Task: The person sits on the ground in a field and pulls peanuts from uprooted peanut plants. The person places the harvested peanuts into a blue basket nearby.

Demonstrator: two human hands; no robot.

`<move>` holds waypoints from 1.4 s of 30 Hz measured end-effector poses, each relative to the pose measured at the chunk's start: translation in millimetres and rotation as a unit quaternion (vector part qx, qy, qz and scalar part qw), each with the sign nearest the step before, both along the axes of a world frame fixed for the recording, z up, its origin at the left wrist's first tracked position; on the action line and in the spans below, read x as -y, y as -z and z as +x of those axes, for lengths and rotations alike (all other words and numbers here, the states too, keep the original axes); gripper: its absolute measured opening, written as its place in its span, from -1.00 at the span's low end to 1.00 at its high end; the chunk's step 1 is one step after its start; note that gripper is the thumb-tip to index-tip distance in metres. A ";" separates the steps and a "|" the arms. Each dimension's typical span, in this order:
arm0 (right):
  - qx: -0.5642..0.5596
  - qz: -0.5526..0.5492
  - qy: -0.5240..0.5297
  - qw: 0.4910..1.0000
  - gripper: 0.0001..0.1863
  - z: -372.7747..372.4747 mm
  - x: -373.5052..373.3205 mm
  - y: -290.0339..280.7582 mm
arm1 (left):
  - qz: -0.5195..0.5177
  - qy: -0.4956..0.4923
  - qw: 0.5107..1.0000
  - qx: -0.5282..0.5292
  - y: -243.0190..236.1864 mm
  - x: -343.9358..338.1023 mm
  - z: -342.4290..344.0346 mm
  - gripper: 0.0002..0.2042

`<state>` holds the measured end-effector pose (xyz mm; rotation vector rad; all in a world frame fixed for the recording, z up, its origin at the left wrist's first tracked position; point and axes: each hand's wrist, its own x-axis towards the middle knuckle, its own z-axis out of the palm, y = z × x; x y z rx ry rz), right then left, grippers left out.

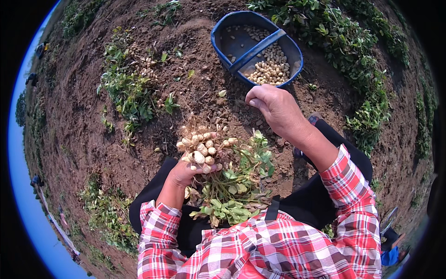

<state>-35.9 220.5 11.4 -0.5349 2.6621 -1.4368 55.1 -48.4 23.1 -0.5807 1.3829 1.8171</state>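
Note:
My left hand [180, 176] is closed round a pulled-up peanut plant [237, 188], just below its roots. A cluster of pale peanuts [200, 149] hangs at the root end, above my palm and fingers. The green leafy stems trail to the right over my lap. My right hand [275, 109] is off the plant, just below the near edge of a blue basket [257, 50]. Its fingers are curled into a pinch, and anything between them is hidden or too small to name. Inside the basket, loose peanuts [272, 69] lie mostly toward the near right side.
Brown, crumbly soil [186, 69] surrounds me. More uprooted plants [125, 83] lie at the left, with another leafy heap [109, 214] nearer. Green plants [344, 51] line the right side. At the lower right edge, part of another person [392, 244] shows.

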 end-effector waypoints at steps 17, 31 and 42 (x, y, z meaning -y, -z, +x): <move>0.244 -0.054 -0.241 0.938 -0.90 28.0 14.9 -11.1 | -0.044 -0.009 0.999 0.000 10.1 0.9 -2.5 -0.54; 0.166 0.049 -0.179 0.969 -0.84 34.4 20.9 0.3 | -0.057 -0.004 0.998 -0.006 10.2 -1.3 -5.8 -0.52; 0.131 0.035 -0.231 0.963 -0.94 37.2 17.2 1.2 | -0.076 -0.017 0.997 -0.020 10.3 -4.0 -6.9 -0.49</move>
